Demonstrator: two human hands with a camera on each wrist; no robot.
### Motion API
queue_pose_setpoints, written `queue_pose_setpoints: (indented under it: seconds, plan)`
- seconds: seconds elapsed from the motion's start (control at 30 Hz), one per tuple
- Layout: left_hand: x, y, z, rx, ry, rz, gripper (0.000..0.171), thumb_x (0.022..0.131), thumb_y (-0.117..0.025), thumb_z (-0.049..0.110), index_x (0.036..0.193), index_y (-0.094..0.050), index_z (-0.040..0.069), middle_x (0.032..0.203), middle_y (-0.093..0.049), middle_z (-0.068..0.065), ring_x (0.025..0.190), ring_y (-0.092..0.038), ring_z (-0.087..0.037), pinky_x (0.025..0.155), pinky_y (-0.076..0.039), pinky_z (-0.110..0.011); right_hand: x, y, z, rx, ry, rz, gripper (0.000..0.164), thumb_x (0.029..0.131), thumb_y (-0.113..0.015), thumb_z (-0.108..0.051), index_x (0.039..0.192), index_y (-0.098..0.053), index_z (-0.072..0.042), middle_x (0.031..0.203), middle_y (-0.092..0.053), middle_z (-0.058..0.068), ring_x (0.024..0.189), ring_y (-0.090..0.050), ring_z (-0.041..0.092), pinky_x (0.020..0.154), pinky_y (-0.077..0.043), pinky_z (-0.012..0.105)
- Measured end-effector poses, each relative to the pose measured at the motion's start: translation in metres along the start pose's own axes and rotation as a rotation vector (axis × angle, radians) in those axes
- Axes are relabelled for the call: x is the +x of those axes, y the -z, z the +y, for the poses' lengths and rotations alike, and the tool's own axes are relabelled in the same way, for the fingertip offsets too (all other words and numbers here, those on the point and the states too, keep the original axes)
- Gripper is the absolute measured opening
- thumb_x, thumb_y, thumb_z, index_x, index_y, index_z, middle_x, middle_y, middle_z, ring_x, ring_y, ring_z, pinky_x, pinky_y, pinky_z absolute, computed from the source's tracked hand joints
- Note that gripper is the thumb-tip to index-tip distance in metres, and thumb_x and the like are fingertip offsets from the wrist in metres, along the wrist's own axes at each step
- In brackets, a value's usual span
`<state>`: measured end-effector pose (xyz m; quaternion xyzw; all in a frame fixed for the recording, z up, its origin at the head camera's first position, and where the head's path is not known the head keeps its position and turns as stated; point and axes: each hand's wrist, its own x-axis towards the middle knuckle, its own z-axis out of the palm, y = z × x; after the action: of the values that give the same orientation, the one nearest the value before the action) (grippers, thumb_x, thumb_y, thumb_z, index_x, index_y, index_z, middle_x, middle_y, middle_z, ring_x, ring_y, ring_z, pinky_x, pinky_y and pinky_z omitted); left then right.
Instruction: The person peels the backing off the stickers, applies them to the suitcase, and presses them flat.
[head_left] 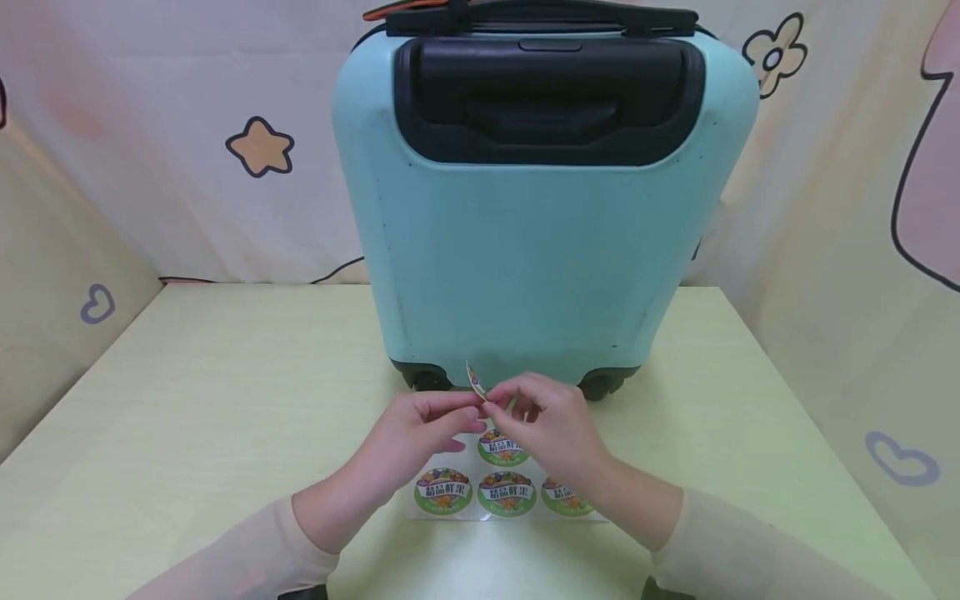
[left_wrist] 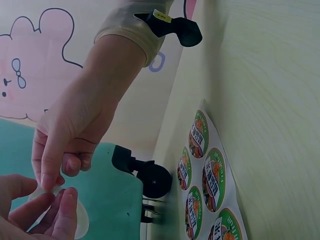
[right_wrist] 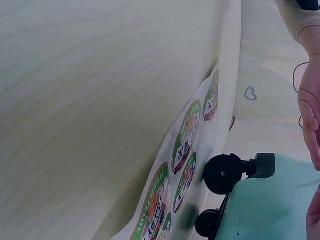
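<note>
In the head view, a small round fruit-label sticker (head_left: 476, 380) stands tilted on edge between both hands, in front of the suitcase. My right hand (head_left: 551, 425) pinches its lower edge between thumb and index finger. My left hand (head_left: 420, 433) meets it there, fingertips on the same edge. The left wrist view shows the sticker's pale back (left_wrist: 83, 221) behind the left fingers (left_wrist: 65, 212), with the right hand (left_wrist: 75, 130) reaching in from above. Beneath the hands lies a sheet of stickers (head_left: 476, 512), printed with green-rimmed fruit labels; the hands partly cover it.
A light-blue suitcase (head_left: 525, 267) with a black handle panel (head_left: 555, 100) stands upright on dark wheels (head_left: 597, 386) just beyond the hands. It rests on a pale wooden table (head_left: 225, 400). Cartoon-printed cloth (head_left: 187, 83) walls the table at the back and sides.
</note>
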<state>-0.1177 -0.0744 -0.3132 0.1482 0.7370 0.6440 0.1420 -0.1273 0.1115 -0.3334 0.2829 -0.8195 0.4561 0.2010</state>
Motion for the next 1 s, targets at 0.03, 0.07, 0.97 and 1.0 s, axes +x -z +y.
queue_pose_setpoints:
  seconds: [0.03,0.07,0.97,1.0]
  plan:
    - [0.0002,0.0,0.0003,0.001,-0.001,0.001,0.032,0.092,-0.057,0.015,0.118,-0.062,-0.003,0.109,-0.066,-0.013,0.097,-0.064,-0.022,0.08,-0.052,-0.035,0.0001,-0.0001,-0.0002,0.0,0.005,0.003,0.007,0.078,-0.073,-0.005,0.082,-0.069,-0.009,0.073,-0.063,-0.007,0.056,-0.049,0.005,0.048,-0.043,0.02]
    - [0.0003,0.0,0.0006,0.002,-0.003,0.002,0.031,0.092,-0.057,0.015,0.117,-0.062,-0.003,0.109,-0.066,-0.014,0.097,-0.064,-0.022,0.08,-0.052,-0.035,0.0002,-0.0002,-0.0004,0.0,0.009,0.005,0.007,0.077,-0.074,-0.005,0.082,-0.069,-0.009,0.073,-0.063,-0.007,0.056,-0.049,0.005,0.048,-0.043,0.02]
    - [0.0062,0.0046,-0.0016,0.035,-0.048,0.061,0.023,0.091,-0.058,0.012,0.103,-0.067,-0.006,0.094,-0.069,-0.012,0.09,-0.064,-0.021,0.076,-0.053,-0.034,0.0001,-0.0042,-0.0024,-0.014,0.085,0.03,0.012,0.075,-0.076,-0.005,0.082,-0.068,-0.009,0.072,-0.061,-0.007,0.057,-0.049,0.003,0.048,-0.044,0.02]
    - [0.0061,0.0049,-0.0015,0.039,-0.053,0.061,0.023,0.091,-0.058,0.012,0.103,-0.067,-0.006,0.093,-0.069,-0.012,0.089,-0.064,-0.021,0.076,-0.053,-0.034,0.0003,-0.0033,-0.0023,-0.011,0.084,0.037,0.012,0.075,-0.076,-0.004,0.082,-0.068,-0.008,0.072,-0.061,-0.007,0.056,-0.049,0.003,0.047,-0.043,0.02]
